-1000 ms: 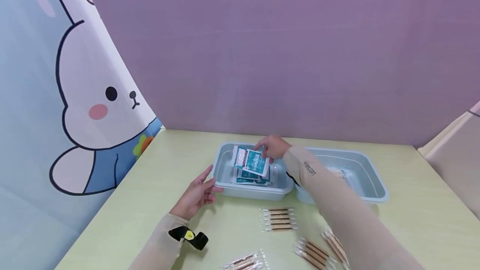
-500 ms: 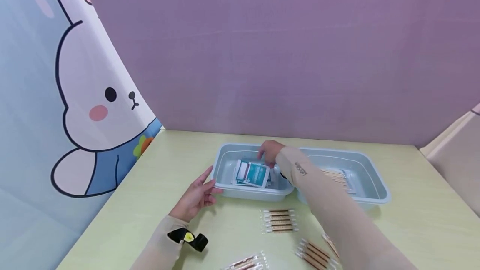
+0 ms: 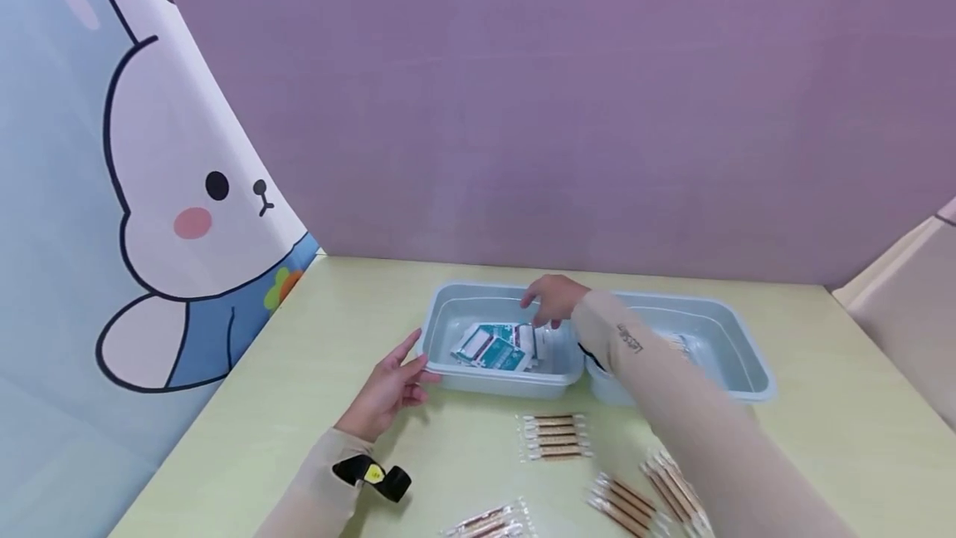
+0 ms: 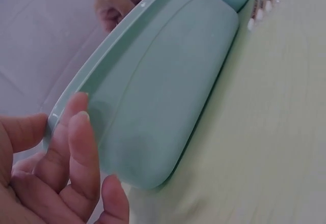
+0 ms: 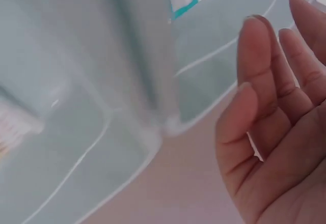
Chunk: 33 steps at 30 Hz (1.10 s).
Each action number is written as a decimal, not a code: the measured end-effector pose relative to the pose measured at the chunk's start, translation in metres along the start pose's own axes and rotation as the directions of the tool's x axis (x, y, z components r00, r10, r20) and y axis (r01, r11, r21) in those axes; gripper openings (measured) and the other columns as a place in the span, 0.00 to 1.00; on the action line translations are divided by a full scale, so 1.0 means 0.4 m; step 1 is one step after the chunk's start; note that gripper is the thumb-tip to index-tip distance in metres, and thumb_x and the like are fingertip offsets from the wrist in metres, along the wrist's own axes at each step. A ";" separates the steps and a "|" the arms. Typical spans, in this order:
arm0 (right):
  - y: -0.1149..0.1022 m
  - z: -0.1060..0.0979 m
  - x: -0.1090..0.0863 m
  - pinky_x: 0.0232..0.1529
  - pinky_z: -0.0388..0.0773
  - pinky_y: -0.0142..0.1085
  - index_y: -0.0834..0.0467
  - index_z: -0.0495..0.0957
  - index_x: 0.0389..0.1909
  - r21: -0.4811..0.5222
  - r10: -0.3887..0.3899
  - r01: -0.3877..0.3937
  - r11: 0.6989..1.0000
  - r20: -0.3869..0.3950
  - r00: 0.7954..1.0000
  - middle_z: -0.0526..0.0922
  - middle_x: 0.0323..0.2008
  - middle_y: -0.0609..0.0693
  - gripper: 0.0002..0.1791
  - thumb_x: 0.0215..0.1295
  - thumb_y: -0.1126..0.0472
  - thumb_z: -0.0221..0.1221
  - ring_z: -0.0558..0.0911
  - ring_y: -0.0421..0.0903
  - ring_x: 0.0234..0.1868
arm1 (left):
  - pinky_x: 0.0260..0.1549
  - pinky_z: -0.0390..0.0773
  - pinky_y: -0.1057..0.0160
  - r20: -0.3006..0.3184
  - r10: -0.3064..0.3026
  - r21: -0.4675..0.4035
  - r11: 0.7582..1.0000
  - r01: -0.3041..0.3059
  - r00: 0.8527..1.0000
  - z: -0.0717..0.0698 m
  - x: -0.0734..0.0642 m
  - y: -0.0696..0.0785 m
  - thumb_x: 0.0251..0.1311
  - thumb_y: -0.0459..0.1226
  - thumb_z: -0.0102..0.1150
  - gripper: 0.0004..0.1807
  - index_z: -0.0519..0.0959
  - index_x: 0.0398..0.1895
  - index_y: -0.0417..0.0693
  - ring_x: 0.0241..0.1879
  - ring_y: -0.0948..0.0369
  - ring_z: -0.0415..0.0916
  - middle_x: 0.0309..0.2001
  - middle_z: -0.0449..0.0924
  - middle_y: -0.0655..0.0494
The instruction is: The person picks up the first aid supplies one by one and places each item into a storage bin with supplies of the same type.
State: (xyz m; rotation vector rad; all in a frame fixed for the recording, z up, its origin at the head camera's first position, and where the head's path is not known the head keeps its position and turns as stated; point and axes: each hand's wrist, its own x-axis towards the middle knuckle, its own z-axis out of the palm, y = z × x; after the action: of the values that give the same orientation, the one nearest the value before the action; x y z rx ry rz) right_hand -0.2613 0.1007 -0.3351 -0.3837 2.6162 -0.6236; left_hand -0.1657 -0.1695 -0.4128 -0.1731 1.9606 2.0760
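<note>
My left hand (image 3: 388, 388) holds the near left corner of a pale blue plastic tub (image 3: 508, 380), thumb and fingers at its rim; the left wrist view shows this grip on the tub's wall (image 4: 153, 81). Inside the tub lie several flat teal and white sachets (image 3: 493, 349), loosely overlapping. My right hand (image 3: 556, 299) is over the tub's far right side, above and to the right of the sachets. Its fingers are loosely bent and hold nothing in the right wrist view, where the hand (image 5: 280, 117) appears beside the tub rims.
A second pale blue tub (image 3: 735, 347) stands against the first on the right, with white-stemmed sticks (image 3: 675, 344) partly behind my sleeve. Clear packs of brown-stemmed cotton swabs (image 3: 556, 437) lie on the table in front. A purple backdrop (image 3: 568, 106) rises behind the table.
My right hand dipped into the left tub, then rose slightly to the right. The sachet that hung by its fingers now lies among the others, and the pile has spread leftward. My left hand stayed put.
</note>
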 end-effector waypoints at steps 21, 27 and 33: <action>0.373 -0.134 -0.281 0.33 0.77 0.40 0.73 0.73 0.53 0.050 0.064 -0.058 0.997 -0.119 0.991 0.76 0.49 0.69 0.21 0.61 0.67 0.60 0.78 0.46 0.25 | 0.23 0.68 0.64 -0.088 -0.057 0.306 0.949 0.081 0.994 0.029 -0.088 -0.021 0.67 0.37 0.52 0.38 0.46 0.73 0.35 0.15 0.63 0.71 0.32 0.84 0.53; 0.459 -0.142 -0.347 0.26 0.71 0.38 0.75 0.67 0.56 0.072 0.137 -0.128 0.989 -0.148 0.979 0.79 0.36 0.61 0.27 0.61 0.63 0.60 0.77 0.44 0.23 | 0.21 0.67 0.64 0.043 -0.084 0.499 0.865 0.051 0.996 0.053 -0.113 -0.025 0.64 0.39 0.56 0.30 0.63 0.66 0.34 0.16 0.60 0.72 0.30 0.83 0.53; 0.530 -0.135 -0.399 0.26 0.71 0.38 0.78 0.59 0.60 0.168 0.238 -0.216 0.962 -0.129 0.963 0.81 0.34 0.60 0.33 0.64 0.59 0.57 0.78 0.45 0.25 | 0.20 0.70 0.63 0.323 -0.054 0.619 0.767 -0.168 0.945 0.080 -0.120 -0.032 0.58 0.38 0.64 0.19 0.77 0.48 0.35 0.17 0.62 0.71 0.24 0.79 0.55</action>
State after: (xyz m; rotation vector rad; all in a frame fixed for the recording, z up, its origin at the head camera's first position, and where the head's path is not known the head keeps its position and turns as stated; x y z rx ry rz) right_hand -0.1816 0.3594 -0.3399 0.0130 2.6758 -0.7925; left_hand -0.1130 -0.1431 -0.4095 0.3570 2.3317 1.2288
